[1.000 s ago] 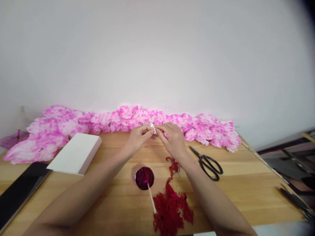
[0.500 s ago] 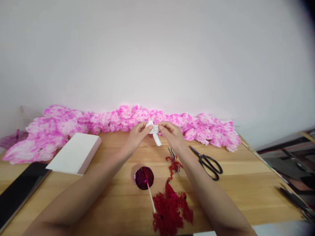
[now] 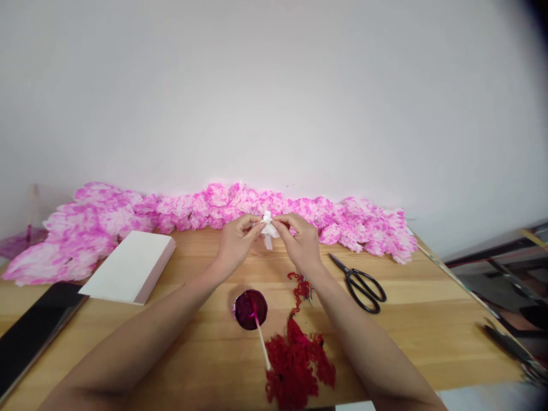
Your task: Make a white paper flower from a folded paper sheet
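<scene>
A small piece of white paper (image 3: pixel 269 229), gathered at its middle with a tail hanging down, is pinched between my two hands above the table. My left hand (image 3: pixel 238 238) grips its left side between thumb and forefinger. On the right side, the thumb and forefinger of my right hand (image 3: pixel 301 240) close on it the same way. Nearer to me stands a round dish of dark magenta liquid (image 3: pixel 245 311) with a thin stick (image 3: pixel 262 342) leaning out of it. Tangled red yarn (image 3: pixel 295 365) lies beside the stick.
Pink-and-white crumpled paper flowers (image 3: pixel 197 208) line the wall. A stack of white paper (image 3: pixel 132 265) and a black flat device (image 3: pixel 38 337) lie left. Black-handled scissors (image 3: pixel 362 285) rest right of my hands. More dark tools (image 3: pixel 509 342) are at the right edge.
The white paper has gone from a flat folded strip to a bunched, knot-like shape. Both hands stay in nearly the same place, fingers shifted slightly.
</scene>
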Demonstrator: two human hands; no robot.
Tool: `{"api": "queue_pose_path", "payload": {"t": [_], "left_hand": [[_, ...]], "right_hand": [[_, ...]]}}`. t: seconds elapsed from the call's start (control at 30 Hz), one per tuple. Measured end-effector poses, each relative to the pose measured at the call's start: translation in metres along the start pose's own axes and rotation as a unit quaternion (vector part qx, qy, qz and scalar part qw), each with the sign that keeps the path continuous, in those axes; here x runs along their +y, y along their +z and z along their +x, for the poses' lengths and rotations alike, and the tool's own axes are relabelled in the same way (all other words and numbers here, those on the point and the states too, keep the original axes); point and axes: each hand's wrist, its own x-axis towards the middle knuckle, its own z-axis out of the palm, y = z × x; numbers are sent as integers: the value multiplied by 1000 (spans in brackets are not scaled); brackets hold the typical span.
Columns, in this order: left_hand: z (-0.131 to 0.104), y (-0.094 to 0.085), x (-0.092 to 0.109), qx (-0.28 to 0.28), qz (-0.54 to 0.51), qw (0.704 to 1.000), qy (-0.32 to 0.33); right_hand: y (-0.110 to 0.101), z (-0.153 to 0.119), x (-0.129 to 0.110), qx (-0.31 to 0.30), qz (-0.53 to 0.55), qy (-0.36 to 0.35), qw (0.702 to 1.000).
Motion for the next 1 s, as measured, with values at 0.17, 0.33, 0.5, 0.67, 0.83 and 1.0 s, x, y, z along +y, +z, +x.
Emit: {"api": "queue_pose_path", "payload": {"t": [0.17,0.33,0.5,0.67,0.83,1.0], "left_hand": [[4,-2,-3,2,-161,985,-65],[4,-2,-2,6,-141,988,-63],[2,2,-2,-19,-55,998,-30],[-1,1,-4,-41,151,987,40],[-2,-3,-3,-12,167,985,51],[2,-1,-8,32,-60,998,1]], "right_hand": [[11,4,21,28,207,177,962],[12,8,26,-16,298,219,929],[-1,8,12,10,82,82,993],[0,1,5,-3,-55,-43,998],[2,-2,3,-10,-63,-56,996],[10,1,14,12,119,105,987]]}}
